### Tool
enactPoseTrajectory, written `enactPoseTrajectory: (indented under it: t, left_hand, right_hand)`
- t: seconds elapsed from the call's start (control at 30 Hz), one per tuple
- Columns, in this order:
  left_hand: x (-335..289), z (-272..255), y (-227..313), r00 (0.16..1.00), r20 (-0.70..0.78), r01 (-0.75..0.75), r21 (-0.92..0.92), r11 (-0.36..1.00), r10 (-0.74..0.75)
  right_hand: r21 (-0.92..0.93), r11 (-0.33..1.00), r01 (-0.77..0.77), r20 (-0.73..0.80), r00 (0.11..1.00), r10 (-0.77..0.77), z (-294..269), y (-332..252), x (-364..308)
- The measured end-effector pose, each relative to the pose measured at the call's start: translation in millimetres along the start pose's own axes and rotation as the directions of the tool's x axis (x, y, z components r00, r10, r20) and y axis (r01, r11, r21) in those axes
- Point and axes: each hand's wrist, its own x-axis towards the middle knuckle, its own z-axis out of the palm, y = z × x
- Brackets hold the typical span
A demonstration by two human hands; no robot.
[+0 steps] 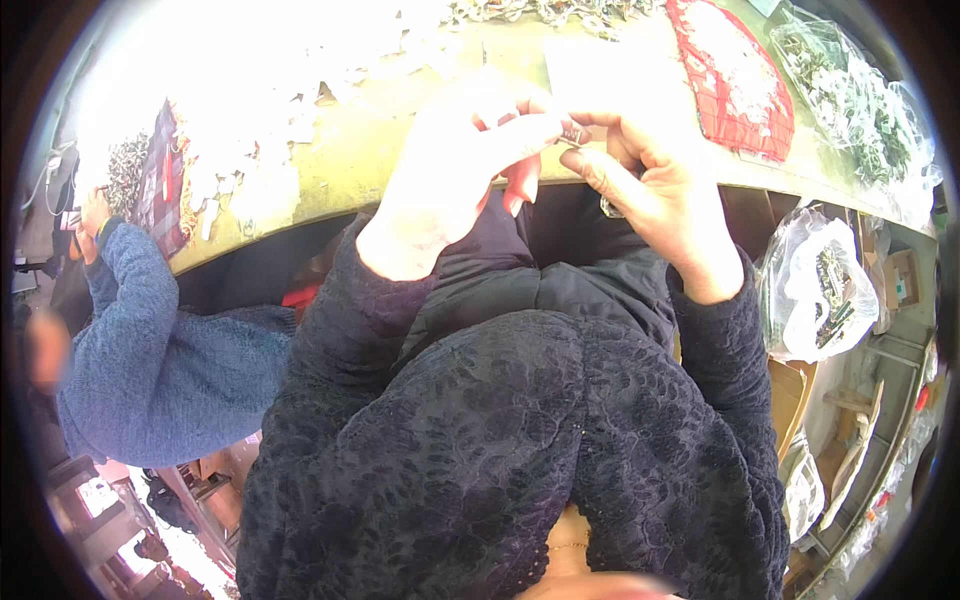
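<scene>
Above the near edge of the yellow table (340, 165), my hands meet around a small dark metal piece (573, 134). Its exact kind is too small to make out. My left hand (455, 175) pinches one end between thumb and forefinger, the other fingers curled below. From the other side, my right hand (665, 185) grips it with thumb and fingertips. Beneath the right palm a small shiny thing (610, 208) peeks out; what it is cannot be told. Strong glare washes out part of the left hand and the tabletop behind.
A red cloth (697, 85) bears a heap of small pale pieces. Clear bags of parts lie at the far right (850, 105) and hang beside my right arm (815, 285). Metal pieces (540, 10) line the back. At left, a co-worker in a blue sweater (170, 350) sits at the table.
</scene>
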Motion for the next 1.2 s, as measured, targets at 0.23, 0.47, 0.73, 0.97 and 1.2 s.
enactPoseTrajectory:
  t: [0.23, 0.47, 0.73, 0.97, 1.2]
  left_hand:
    - [-5.1, -3.6, 4.2, 1.0, 0.004, -0.005, 0.238, 0.971, 0.004]
    - [-8.0, -8.2, 3.3, 0.999, 0.012, 0.045, 0.323, 0.945, -0.052]
    - [-9.3, -3.6, -21.8, 0.975, -0.139, -0.137, 0.246, 0.959, 0.175]
    - [-3.9, -11.0, -30.3, 0.989, -0.098, -0.113, -0.019, 0.993, 0.111]
    - [-4.5, -21.0, -34.7, 0.997, 0.042, 0.077, -0.577, 0.813, -0.064]
  right_hand:
    - [-0.178, 0.95, 0.256, -0.019, 0.964, -0.264, 6.0, 5.2, -7.2]
    - [-0.293, 0.905, 0.309, 0.006, 0.947, -0.322, 13.7, 7.1, -5.2]
    - [-0.244, 0.945, 0.219, 0.011, 0.975, -0.223, 17.3, 12.2, -3.6]
    - [-0.367, 0.795, 0.483, 0.151, 0.874, -0.461, 15.4, 13.6, 2.3]
    - [0.064, 0.992, -0.112, -0.029, 0.993, 0.114, 20.5, 5.4, 0.4]
